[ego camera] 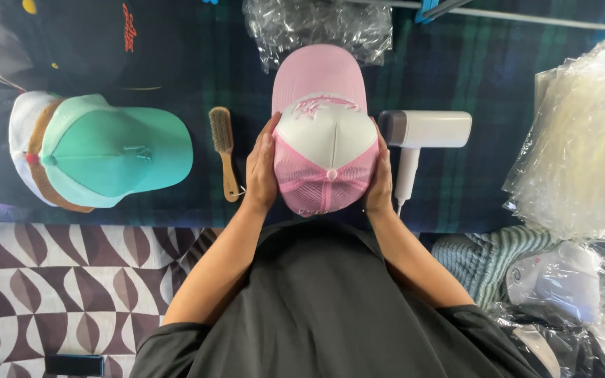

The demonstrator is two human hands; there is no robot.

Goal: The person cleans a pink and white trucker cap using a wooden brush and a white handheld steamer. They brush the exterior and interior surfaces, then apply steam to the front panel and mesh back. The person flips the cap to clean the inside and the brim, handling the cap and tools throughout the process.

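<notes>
Pink-and-white mesh cap [325, 140] is sitting at the centre of the plaid surface [477, 56], the left hand [261, 170] and right hand [380, 178] cupping its sides to steady it; a wooden brush [224, 150] is lying at nine o'clock, a white hairdryer [421, 140] at three.

Pink and white mesh cap [325, 133]: held at both sides, left hand [261, 168] and right hand [380, 178] flat against it, brim pointing away. Wooden brush [224, 150]: just left of the left hand. White hair dryer [421, 140]: beside the right hand. Stacked green cap [110, 150]: far left, on plaid cloth [470, 77]. Crumpled clear plastic bag [316, 24]: beyond the brim.
</notes>
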